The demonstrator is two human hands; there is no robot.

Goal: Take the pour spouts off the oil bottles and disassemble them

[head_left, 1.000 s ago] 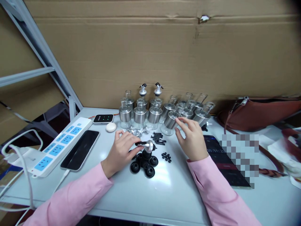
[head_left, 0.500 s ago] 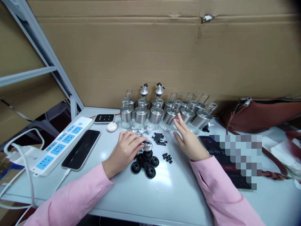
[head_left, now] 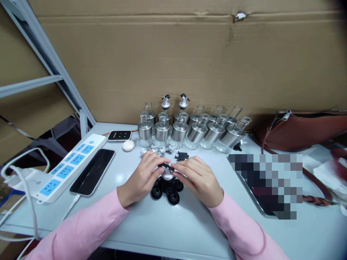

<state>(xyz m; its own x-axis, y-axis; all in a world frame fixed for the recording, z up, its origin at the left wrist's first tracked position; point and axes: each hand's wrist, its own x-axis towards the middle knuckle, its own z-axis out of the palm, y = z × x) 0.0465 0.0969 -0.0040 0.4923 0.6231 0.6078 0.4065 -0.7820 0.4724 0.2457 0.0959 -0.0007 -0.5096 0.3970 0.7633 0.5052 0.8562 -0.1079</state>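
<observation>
Between my hands, over the pile of black rubber stoppers point(head_left: 173, 197), is a silver bottle pourer top point(head_left: 168, 174) with a black lever. My left hand point(head_left: 141, 177) pinches it from the left, fingertips on the lever. My right hand point(head_left: 203, 178) meets it from the other side, its fingers closed at the lever's right end. Just beyond them lie several thin black pins point(head_left: 182, 155) and loose silver pourer parts point(head_left: 158, 150). The small black pieces seen earlier are hidden by my right hand.
Glass bottles with steel sleeves point(head_left: 179, 131) stand in two rows at the back; two carry fitted pourers point(head_left: 183, 103). At left are a power strip point(head_left: 71, 168), a phone point(head_left: 93, 173), a white round case point(head_left: 128, 145) and a black device point(head_left: 119, 135). A brown bag point(head_left: 306, 131) lies right.
My right hand has come from beside the bottles down to the pourer top and closed on its lever. My left hand stays there; the pourer's lever now shows upward.
</observation>
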